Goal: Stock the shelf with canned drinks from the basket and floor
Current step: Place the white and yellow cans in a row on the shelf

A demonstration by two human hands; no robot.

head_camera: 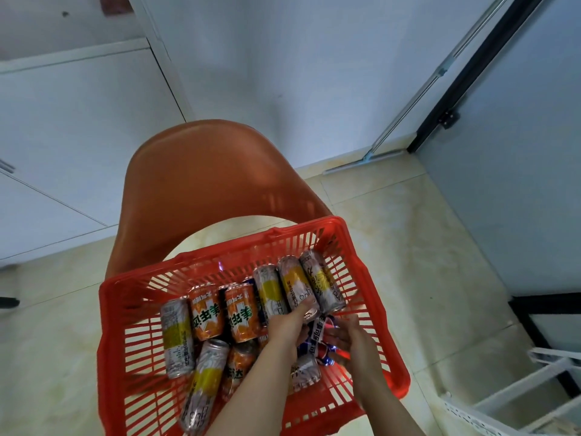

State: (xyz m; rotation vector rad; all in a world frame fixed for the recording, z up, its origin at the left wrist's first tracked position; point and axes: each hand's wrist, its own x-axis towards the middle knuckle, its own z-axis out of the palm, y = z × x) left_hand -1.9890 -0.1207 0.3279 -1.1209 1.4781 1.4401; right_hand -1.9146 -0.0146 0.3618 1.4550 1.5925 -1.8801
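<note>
The basket sits in front of the chair back, cans lying in it in two rows, the left hand and right hand among those at its right, the shelf on the floor farther right.

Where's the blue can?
Head view: the blue can lies right of centre in the red basket, gripped by the right hand, beside the left hand holding a silver-yellow can.
</note>
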